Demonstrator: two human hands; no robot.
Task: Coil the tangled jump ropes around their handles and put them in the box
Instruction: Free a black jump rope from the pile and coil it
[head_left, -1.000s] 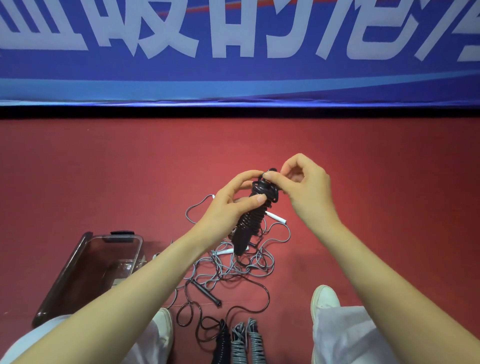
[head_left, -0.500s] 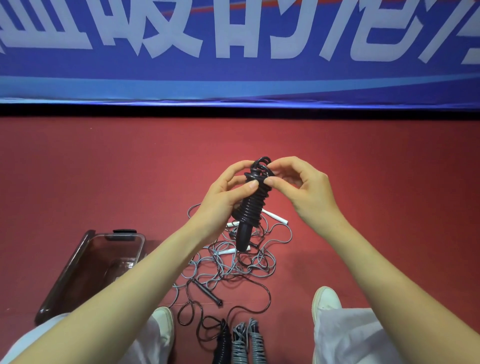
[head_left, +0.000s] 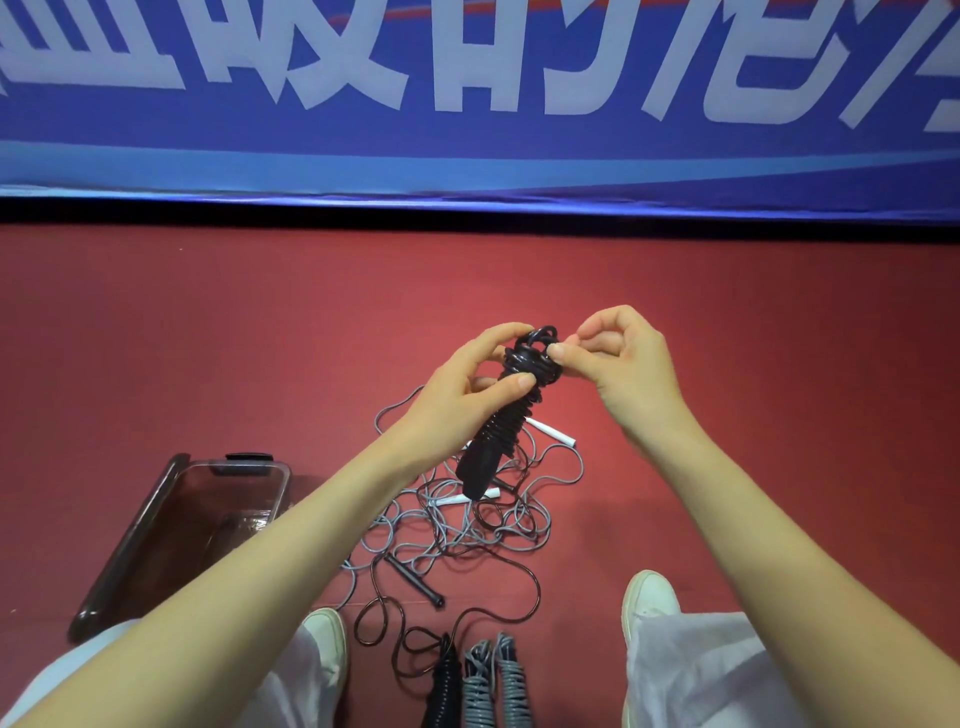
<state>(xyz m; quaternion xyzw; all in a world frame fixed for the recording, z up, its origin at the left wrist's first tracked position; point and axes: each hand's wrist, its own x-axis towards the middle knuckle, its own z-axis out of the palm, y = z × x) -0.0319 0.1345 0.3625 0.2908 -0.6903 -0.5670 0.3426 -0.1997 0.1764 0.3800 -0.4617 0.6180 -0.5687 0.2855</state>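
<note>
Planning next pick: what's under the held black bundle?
Grey rope tangle and a white handle on the floor. The black bundle and left hand hide part of the tangle.

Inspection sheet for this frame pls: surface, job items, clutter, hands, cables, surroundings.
Surface: red floor, matte.
Job's things: coiled black rope held up off the floor; tangled ropes, grey and black, heaped below it; three wound coils, one black and two grey, at the bottom edge; box, clear, open, at left, contents unclear.
Clutter: nothing seen.
Grippers: left hand grips the coiled black rope at mid-length; right hand pinches its top loop.
Cables: nothing seen besides the rope cords.
Surroundings: blue banner with white characters along the back; white shoes either side of the heap.
</note>
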